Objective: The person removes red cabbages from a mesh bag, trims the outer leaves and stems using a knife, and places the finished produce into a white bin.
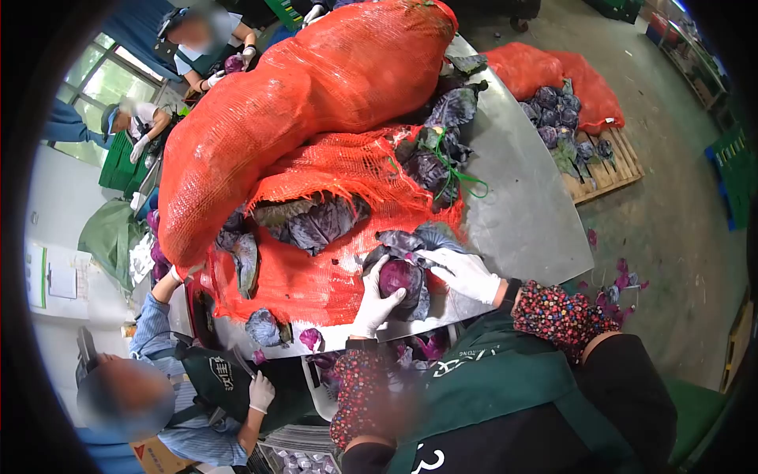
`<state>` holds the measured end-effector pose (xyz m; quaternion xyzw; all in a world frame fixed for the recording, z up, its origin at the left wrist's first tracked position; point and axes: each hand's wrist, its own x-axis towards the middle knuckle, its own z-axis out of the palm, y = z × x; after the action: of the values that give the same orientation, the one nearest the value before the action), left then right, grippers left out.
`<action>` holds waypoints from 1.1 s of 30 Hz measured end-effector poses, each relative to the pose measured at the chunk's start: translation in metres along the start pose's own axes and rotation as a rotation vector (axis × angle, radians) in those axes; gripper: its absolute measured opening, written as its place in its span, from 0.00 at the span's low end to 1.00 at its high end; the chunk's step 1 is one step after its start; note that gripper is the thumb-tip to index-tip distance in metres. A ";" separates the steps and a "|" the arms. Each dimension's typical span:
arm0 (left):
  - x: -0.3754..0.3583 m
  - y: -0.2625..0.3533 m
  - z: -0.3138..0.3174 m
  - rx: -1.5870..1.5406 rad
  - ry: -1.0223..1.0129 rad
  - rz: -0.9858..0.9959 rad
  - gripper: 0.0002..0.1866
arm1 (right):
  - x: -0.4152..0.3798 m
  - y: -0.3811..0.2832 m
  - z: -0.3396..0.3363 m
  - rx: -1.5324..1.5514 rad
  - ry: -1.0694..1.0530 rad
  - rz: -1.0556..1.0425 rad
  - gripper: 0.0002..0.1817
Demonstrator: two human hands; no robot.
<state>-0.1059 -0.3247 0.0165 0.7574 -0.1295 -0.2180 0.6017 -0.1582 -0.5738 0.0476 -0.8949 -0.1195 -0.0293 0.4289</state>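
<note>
A red cabbage [399, 278] with dark outer leaves peeled partly open is at the near edge of the metal table. My left hand [377, 304], in a white glove, is closed around its left side. My white-gloved right hand [464, 274] is at the cabbage's upper right, its fingers closed on a loose outer leaf [434, 237]; the fingertips are partly hidden. Just beyond both hands lies a torn red mesh sack [332, 280] with dark cabbage leaves [320, 225] showing through its opening.
A full red mesh sack [316, 87] lies across the metal table [525, 205]. One co-worker [197, 379] stands at the left; two more work at the far left. Leaf scraps [310, 338] lie along the near edge. A wooden pallet [608, 174] with sacks and cabbages stands at right.
</note>
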 end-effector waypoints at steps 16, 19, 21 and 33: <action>-0.009 0.008 0.020 -0.069 0.184 0.035 0.42 | -0.020 0.014 0.034 -0.152 -0.097 -0.082 0.13; -0.007 0.005 0.024 -0.051 0.212 0.059 0.43 | -0.008 0.001 0.014 -0.186 -0.316 0.069 0.16; -0.005 0.006 0.027 -0.012 0.218 0.081 0.43 | -0.001 0.015 0.034 -0.009 -0.080 -0.003 0.17; -0.054 0.023 0.062 0.546 0.302 0.305 0.40 | -0.020 0.018 0.020 -0.228 0.048 -0.156 0.08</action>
<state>-0.1810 -0.3586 0.0373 0.8860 -0.2045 0.0315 0.4150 -0.1741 -0.5729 0.0186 -0.9249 -0.1745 -0.0973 0.3236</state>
